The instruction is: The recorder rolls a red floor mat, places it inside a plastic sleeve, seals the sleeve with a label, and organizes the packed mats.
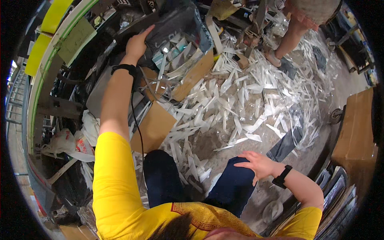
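Observation:
My left hand (pixel 137 46) reaches far forward and touches the edge of a dark plastic sheet (pixel 170 28). Its index finger is stretched out; the other fingers are partly hidden. Beside it stands a cardboard box (pixel 194 74) filled with scraps, among them pale and teal pieces. On my right knee (pixel 232 180) lies my right hand (pixel 259 165), fingers spread and holding nothing.
White paper strips (pixel 236 100) litter the floor ahead. Another person's hand (pixel 273 58) reaches down at the upper right. A flat cardboard piece (pixel 155 122) lies before my left knee. A large carton (pixel 354 128) stands right; white plastic bags (pixel 76 142) sit left.

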The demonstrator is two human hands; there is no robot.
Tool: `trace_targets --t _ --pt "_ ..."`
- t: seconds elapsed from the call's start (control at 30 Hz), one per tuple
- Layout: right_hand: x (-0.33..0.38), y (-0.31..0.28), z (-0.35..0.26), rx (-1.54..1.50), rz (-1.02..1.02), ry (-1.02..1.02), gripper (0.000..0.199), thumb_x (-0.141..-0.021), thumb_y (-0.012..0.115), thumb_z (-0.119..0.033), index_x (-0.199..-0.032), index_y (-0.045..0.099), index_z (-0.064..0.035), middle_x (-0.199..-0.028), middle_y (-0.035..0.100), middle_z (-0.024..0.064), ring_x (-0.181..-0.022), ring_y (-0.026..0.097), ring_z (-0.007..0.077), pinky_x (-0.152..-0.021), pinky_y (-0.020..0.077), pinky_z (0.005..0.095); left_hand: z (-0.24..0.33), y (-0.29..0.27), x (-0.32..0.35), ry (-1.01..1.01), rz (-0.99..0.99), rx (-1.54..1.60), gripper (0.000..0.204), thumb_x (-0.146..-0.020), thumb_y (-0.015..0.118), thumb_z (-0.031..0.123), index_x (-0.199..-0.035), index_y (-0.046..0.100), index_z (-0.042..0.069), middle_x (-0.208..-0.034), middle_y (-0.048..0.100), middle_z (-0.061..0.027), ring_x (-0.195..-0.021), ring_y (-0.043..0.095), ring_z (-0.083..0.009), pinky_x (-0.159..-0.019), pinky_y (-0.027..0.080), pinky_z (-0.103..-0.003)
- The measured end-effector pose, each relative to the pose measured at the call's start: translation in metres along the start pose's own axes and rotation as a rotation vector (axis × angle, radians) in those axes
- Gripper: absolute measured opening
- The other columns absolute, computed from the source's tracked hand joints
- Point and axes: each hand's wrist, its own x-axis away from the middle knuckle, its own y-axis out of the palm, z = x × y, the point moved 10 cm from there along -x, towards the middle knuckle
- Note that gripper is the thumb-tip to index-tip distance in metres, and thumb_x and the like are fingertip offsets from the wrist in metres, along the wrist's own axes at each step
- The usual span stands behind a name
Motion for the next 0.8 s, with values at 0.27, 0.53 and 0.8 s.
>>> trace_targets --t 0.27,0.53,0.8 --pt "-0.045 -0.004 0.024 -0.036 -0.074 -0.047 0.111 -0.042 0.092 -0.026 -0.142 0.042 -0.023 -0.142 0.04 0.0175 -0.131 0.04 0.0398 -0.106 0.039 0.0437 -0.069 0.013 0.018 -0.263 0.097 -0.018 0.04 -0.078 0.058 0.0 -0.118 0.062 0.003 -0.1 0.066 -0.0252 -0.097 0.063 -0.0416 -0.084 0.05 -0.052" --pt "-0.151 -0.074 0.175 -0.461 -0.115 0.344 0.076 -0.082 0.068 -0.052 -0.133 0.05 0.0015 -0.122 0.062 0.0196 -0.109 0.061 0.0314 -0.097 0.0472 0.0378 -0.168 0.037 0.023 -0.631 0.081 0.126 0.041 -0.086 0.065 0.02 -0.123 0.059 0.004 -0.113 0.064 -0.0222 -0.105 0.059 -0.0423 -0.091 0.049 -0.048" --pt "-0.383 -0.185 0.198 -1.386 0.389 0.308 0.052 -0.095 0.059 -0.033 -0.128 0.05 0.0061 -0.107 0.062 0.0178 -0.097 0.066 0.03 -0.088 0.0561 0.0374 -0.221 0.033 0.042 0.107 0.269 -1.045 0.057 -0.092 0.06 0.026 -0.144 0.041 0.012 -0.133 0.054 -0.022 -0.118 0.055 -0.0404 -0.098 0.046 -0.049"
